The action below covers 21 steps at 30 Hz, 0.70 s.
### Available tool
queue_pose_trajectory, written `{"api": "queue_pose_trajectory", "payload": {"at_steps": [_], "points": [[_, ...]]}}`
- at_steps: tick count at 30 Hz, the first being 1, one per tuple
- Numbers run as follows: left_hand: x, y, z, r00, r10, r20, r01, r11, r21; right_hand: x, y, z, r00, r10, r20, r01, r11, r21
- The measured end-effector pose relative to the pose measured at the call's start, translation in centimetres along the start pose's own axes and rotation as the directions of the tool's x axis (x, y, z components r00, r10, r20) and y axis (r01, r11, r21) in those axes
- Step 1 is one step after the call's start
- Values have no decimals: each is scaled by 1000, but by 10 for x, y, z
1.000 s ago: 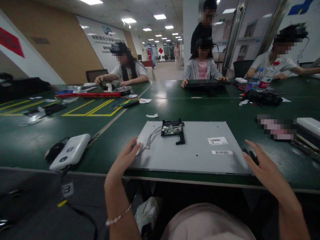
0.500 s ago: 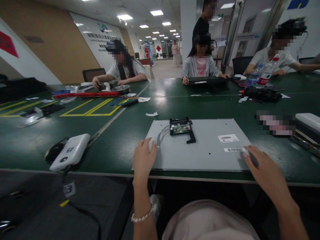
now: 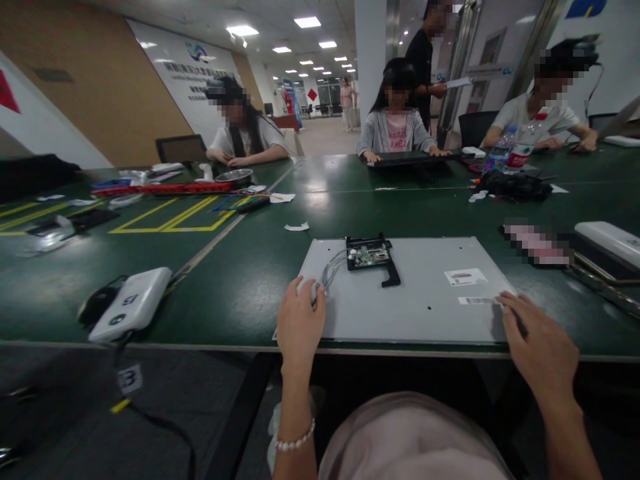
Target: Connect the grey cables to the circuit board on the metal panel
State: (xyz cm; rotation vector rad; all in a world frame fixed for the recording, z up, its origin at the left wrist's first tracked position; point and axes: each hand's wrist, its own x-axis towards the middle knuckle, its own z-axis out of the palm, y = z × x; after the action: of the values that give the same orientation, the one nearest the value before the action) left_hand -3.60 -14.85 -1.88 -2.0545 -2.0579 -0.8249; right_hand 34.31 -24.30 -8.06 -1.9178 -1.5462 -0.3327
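A flat light-grey panel (image 3: pixel 385 317) lies near the table's front edge. On its upper middle is a black bracket (image 3: pixel 393 272) around a small green circuit board (image 3: pixel 370 256). Grey cables (image 3: pixel 331 268) run from the board toward the panel's left side. My left hand (image 3: pixel 300 320), a beaded bracelet at its wrist, is curled over the left edge, its thumb beside the cable ends. At the right edge, my right hand (image 3: pixel 540 337) has its thumb and fingers on the rim, close to a barcode label (image 3: pixel 477 301). The undersides of both hands are hidden.
A white power bank (image 3: pixel 131 305) with a black cable stands to the left on the green table (image 3: pixel 225 273). To the right lie a pink, blurred-out object (image 3: pixel 535 244) and another white device (image 3: pixel 607 241). Several people sit or stand beyond the table.
The view has turned slightly, so the panel and both hands appear a little further right. Both hands stay at the panel's edges. Across the table, a standing person has shifted right, holding papers.
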Motion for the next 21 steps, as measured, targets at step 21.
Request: {"api": "queue_pose_trajectory", "payload": {"at_steps": [21], "points": [[0,2,-4,997,69,15,-69,998,-12,4,-1,-5,999,10,40,-12,999,50]]}}
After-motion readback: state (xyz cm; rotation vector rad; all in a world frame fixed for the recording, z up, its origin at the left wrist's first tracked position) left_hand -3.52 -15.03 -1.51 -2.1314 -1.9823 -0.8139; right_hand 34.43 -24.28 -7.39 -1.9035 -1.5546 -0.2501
